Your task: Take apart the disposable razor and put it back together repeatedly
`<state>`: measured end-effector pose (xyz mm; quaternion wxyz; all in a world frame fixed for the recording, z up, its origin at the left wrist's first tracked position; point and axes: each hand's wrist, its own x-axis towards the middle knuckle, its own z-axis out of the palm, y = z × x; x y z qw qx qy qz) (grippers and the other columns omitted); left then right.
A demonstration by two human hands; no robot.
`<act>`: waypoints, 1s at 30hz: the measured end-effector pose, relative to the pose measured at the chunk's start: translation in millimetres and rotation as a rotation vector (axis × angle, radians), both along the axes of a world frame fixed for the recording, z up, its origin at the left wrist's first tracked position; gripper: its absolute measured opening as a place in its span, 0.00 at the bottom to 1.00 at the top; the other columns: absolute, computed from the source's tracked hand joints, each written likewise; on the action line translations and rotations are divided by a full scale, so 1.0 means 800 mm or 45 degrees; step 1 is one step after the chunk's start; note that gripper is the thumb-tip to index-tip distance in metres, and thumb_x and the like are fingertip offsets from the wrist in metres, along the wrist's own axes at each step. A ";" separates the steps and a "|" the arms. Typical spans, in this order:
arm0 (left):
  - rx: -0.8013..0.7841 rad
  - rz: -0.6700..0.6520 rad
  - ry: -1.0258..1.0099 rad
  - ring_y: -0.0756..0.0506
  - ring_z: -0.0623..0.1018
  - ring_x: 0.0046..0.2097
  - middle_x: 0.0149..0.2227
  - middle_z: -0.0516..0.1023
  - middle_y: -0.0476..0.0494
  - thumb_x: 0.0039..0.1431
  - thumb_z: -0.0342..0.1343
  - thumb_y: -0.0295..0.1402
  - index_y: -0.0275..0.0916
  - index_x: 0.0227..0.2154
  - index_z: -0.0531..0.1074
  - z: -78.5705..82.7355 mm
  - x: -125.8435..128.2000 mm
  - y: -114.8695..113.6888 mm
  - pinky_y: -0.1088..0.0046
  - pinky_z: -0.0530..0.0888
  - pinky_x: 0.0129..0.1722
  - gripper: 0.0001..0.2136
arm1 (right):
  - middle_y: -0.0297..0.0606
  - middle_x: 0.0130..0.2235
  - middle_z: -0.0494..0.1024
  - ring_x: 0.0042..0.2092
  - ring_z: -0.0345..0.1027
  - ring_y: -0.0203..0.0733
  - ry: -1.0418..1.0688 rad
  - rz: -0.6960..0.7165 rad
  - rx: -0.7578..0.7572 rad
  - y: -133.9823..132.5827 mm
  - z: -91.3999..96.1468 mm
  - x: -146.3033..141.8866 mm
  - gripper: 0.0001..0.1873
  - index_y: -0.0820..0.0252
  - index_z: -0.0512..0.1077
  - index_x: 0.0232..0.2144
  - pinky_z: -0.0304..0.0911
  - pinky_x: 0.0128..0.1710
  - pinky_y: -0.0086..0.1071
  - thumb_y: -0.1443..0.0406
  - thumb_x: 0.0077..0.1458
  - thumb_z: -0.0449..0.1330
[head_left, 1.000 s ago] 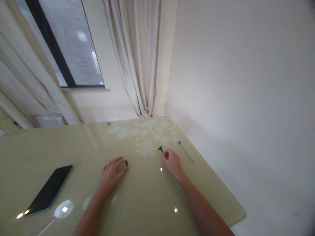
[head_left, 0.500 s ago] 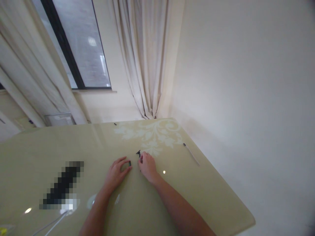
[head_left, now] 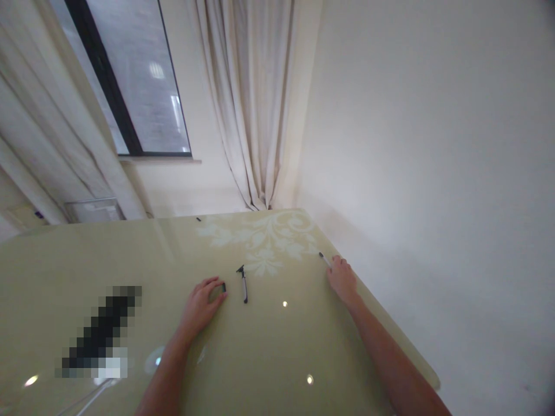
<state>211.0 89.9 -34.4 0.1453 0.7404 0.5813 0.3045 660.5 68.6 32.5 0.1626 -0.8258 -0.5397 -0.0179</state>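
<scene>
My left hand (head_left: pixel 205 303) rests on the table with thumb and fingers closed around the ends of a small dark green bar-shaped piece (head_left: pixel 224 288). Just right of it lies a razor (head_left: pixel 245 287), its black head pointing away from me and nothing touching it. Near the table's right edge, my right hand (head_left: pixel 343 281) closes over the handle of a white toothbrush (head_left: pixel 325 260). The brush's dark bristle head sticks out past my fingers to the far left, while most of its handle is hidden under the hand.
The glossy table (head_left: pixel 260 358) meets a wall on the right. A pixelated dark object (head_left: pixel 102 329) lies at left with a white cable (head_left: pixel 93 398) below it. A tiny dark piece (head_left: pixel 198 219) sits by the far edge. Curtains (head_left: pixel 255 104) hang behind.
My right hand has let go of the razor, leaving it on the table, and moved right onto the toothbrush. My left hand still holds the dark green piece. The view shifted slightly.
</scene>
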 end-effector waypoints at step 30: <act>0.021 0.040 0.040 0.34 0.78 0.60 0.58 0.81 0.36 0.63 0.55 0.46 0.40 0.55 0.78 0.003 0.002 -0.012 0.51 0.72 0.63 0.22 | 0.31 0.30 0.72 0.30 0.66 0.39 0.751 0.681 0.205 -0.017 -0.042 -0.186 0.09 0.58 0.69 0.39 0.60 0.33 0.31 0.66 0.55 0.62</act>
